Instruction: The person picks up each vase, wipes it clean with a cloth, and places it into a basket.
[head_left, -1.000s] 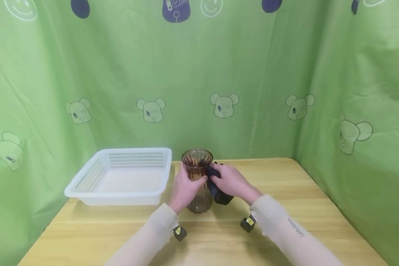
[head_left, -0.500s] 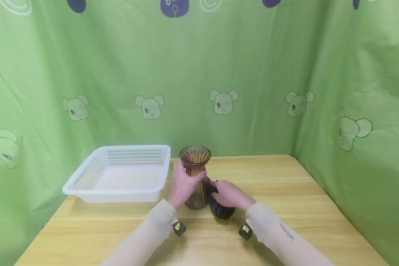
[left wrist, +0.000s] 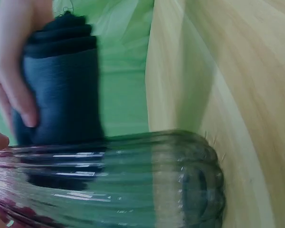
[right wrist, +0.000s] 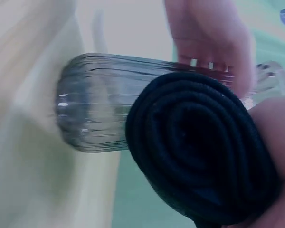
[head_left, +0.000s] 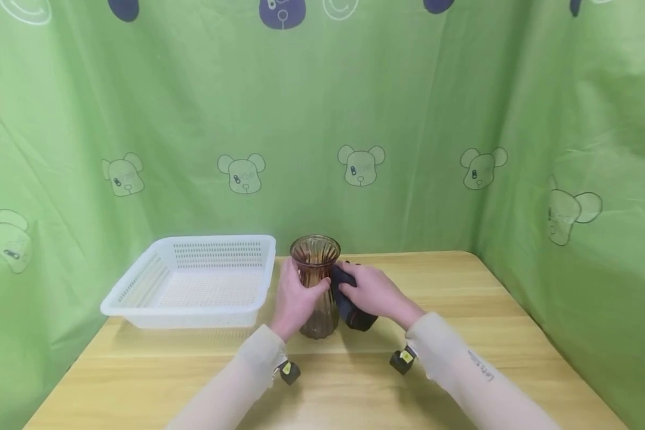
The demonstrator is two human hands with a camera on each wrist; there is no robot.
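A ribbed, amber-tinted glass vase stands upright on the wooden table, its flared rim uppermost. My left hand grips it around the neck from the left, thumb across the front. On the other side my right hand holds a dark, rolled-up cloth against the vase's upper side. In the right wrist view the coiled end of the cloth faces the camera, overlapping the vase. Through the clear glass in the left wrist view, the lower part of the roll shows.
A white plastic basket with slotted walls sits to the left of the vase on the table. Behind and at both sides hangs a green curtain with bear prints.
My right hand slid the cloth down the vase's side, then back up near the neck. The left hand keeps its hold. The whole view has shifted slightly.
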